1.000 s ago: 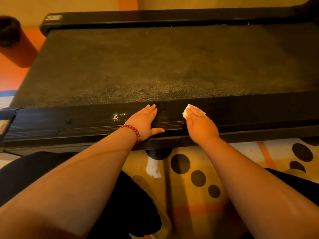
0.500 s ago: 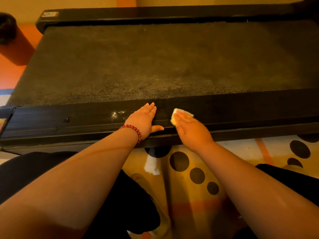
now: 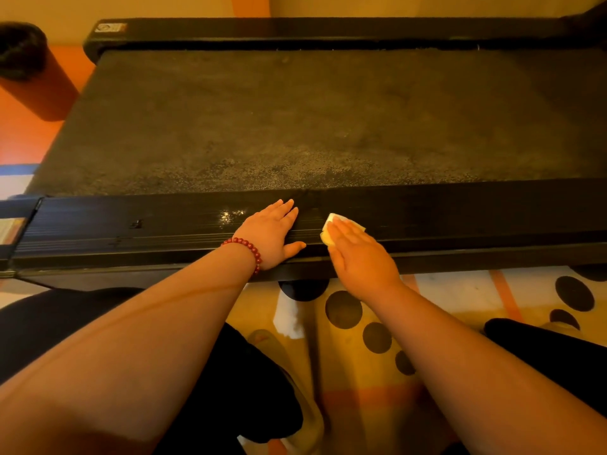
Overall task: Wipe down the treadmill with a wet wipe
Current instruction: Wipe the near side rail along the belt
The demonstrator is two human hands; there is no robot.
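Observation:
A black treadmill (image 3: 460, 218) lies flat across the view, with a dusty dark belt (image 3: 295, 126) and a ribbed black side rail along its near edge. My left hand (image 3: 272, 234), with a red bead bracelet on the wrist, rests flat on that rail, fingers straight. Just to its right, my right hand (image 3: 358, 254) presses a folded white wet wipe (image 3: 331, 224) flat onto the rail; only the wipe's far edge shows past my fingers. A wet shine marks the rail left of my left hand.
A dark round bin (image 3: 29, 70) stands on the orange floor at the far left. A yellow mat with black dots (image 3: 345, 310) lies below the rail, with a white scrap (image 3: 289, 316) on it. My dark-clothed knees fill the lower corners.
My right hand slid the wipe leftward along the rail toward my left hand, then stayed near it. My left hand has stayed in place.

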